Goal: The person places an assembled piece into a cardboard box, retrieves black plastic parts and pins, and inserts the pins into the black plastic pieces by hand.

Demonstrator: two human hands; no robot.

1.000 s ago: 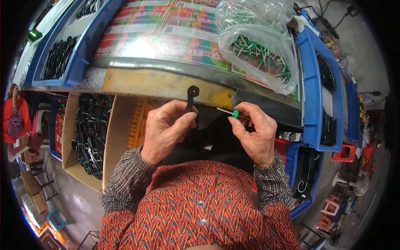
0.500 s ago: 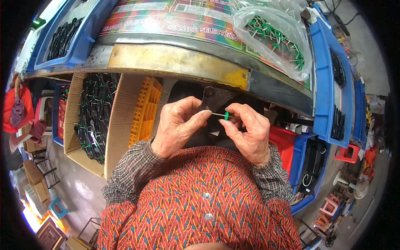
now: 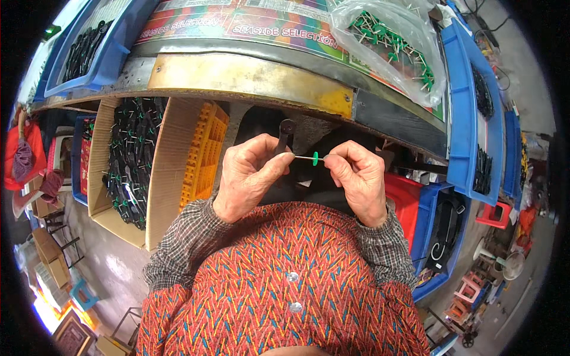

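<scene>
My left hand (image 3: 252,175) pinches a black plastic piece with a rounded, holed end (image 3: 287,132), which stands up above the fingers. A thin metal pin (image 3: 303,158) runs sideways from the left fingertips across the gap to my right hand (image 3: 361,181). A small green disc (image 3: 315,159) sits on the pin, closer to the right fingertips. The thumb and finger of my right hand are closed on the pin's right end. The left fingers hide where pin and black piece meet.
A cardboard box (image 3: 158,172) of black pieces with green discs and pins stands at left, beside an orange crate (image 3: 205,154). On the bench, a clear bag (image 3: 350,37) holds green-disc pins. Blue bins (image 3: 460,124) with black pieces flank the bench edge (image 3: 249,77).
The right fingertips have slid right along the pin, so the green disc now stands free of them. The black piece has shifted slightly left and turned more upright.
</scene>
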